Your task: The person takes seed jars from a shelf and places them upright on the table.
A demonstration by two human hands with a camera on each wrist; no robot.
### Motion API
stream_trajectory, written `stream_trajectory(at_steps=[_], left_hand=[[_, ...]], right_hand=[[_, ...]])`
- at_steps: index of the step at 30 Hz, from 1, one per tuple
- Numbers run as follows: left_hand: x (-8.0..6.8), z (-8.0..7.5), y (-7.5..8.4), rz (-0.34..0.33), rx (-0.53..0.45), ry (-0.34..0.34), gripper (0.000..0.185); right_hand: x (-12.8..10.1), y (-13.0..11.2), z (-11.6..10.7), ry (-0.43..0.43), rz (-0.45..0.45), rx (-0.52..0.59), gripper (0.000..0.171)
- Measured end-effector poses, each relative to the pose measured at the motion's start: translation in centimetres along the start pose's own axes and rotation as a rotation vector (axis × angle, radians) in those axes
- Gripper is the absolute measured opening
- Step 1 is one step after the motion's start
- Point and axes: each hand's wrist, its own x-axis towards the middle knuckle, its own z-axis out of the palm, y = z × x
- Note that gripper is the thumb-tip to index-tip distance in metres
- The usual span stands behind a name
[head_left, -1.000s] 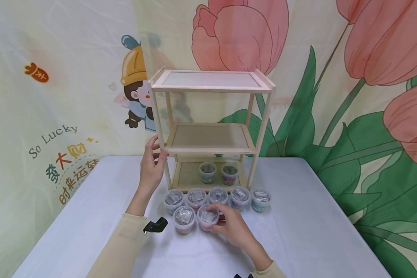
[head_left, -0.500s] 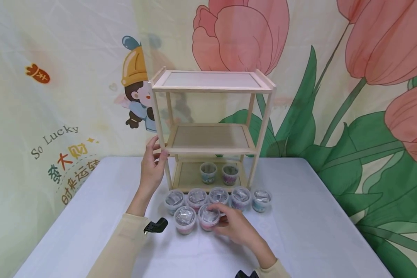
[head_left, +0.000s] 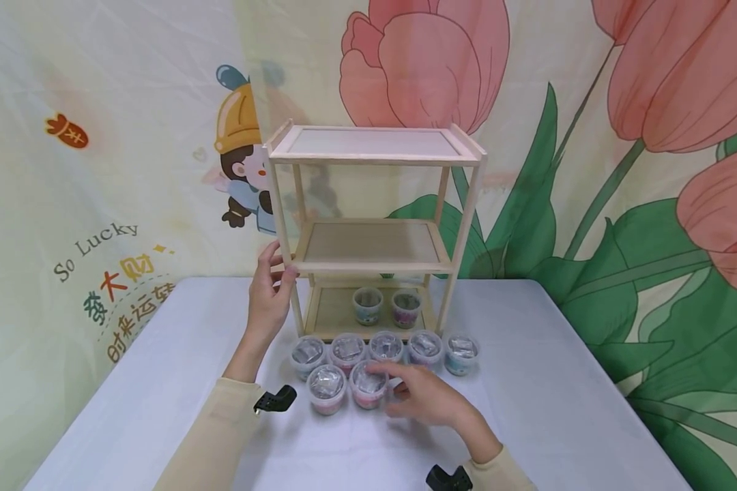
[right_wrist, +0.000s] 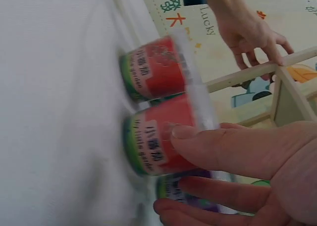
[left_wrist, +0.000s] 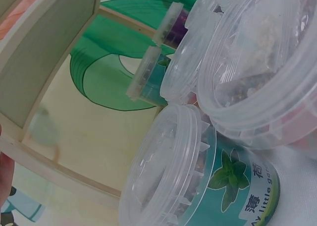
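On the left, the person's left hand wraps its fingers round the front left post of the three-tier wooden shelf, steadying it on the white table. In front of the shelf stand small lidded plastic tubs: a back row of five with a mint-green tub at its left end, then two nearer ones, a red-labelled tub and beside it the red watermelon tub the right hand is reaching for. Two more tubs sit on the bottom tier. The right hand has its fingers spread and fairly straight, with the thumb touching the watermelon tub's side in the wrist view and the fingertips over its lid, but nothing is gripped yet. I'd say the grasp would go best by closing thumb and fingers on opposite sides below the lid rim, lifting straight up so the neighbouring tubs, which touch it, aren't nudged.
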Motion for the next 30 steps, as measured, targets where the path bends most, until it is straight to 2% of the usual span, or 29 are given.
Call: stream_trajectory(at_steps=[5, 14, 23, 30], left_hand=[[0.0, 0.0, 0.1, 0.001, 0.008, 0.001, 0.057], [-0.1, 0.0, 0.0, 0.01, 0.007, 0.002, 0.056], [-0.1, -0.1, 0.1, 0.002, 0.001, 0.0, 0.056], [-0.1, 0.0, 0.0, 0.009, 0.008, -0.004, 0.056]], right_hand=[[0.1, -0.5, -2.1, -0.002, -0.006, -0.03, 0.06], [1.2, -0.9, -5.5, 0.104, -0.069, -0.083, 0.048], [4.8, -0.6, -6.8, 0.174, -0.079, -0.004, 0.052], [7.8, 0.1, -7.0, 0.224, -0.029, -0.101, 0.057]])
